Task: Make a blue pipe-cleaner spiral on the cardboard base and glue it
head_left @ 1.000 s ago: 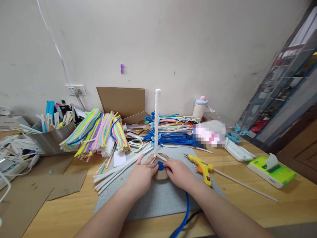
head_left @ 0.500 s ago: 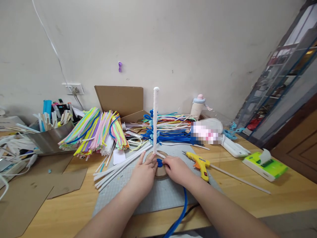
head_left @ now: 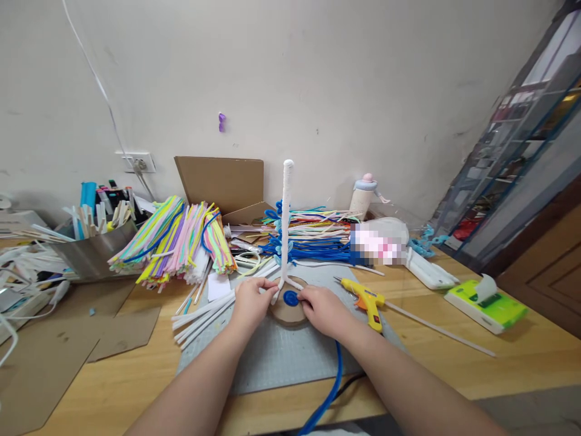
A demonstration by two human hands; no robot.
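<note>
A tall white pipe-cleaner post point(head_left: 286, 218) stands upright on a round cardboard disc point(head_left: 287, 312) on a grey cutting mat point(head_left: 281, 357). A small blue coil point(head_left: 290, 297) of pipe cleaner lies on the disc. Its long blue tail point(head_left: 333, 381) runs back off the table edge. My right hand point(head_left: 322, 310) pinches the coil from the right. At the disc's left rim, my left hand point(head_left: 250, 301) has its fingers curled at the post's white foot.
A yellow glue gun point(head_left: 365, 298) lies just right of my right hand. White pipe cleaners point(head_left: 204, 315) lie left of the disc, coloured bundles point(head_left: 177, 242) and blue ones point(head_left: 313, 248) behind. A cardboard box point(head_left: 222, 181), a metal tub point(head_left: 91, 254) and a green tissue pack point(head_left: 488, 306) stand around.
My left hand has shifted left off the blue coil to the disc's left rim and the post's foot. The coil now shows fully. My right hand stays at the coil.
</note>
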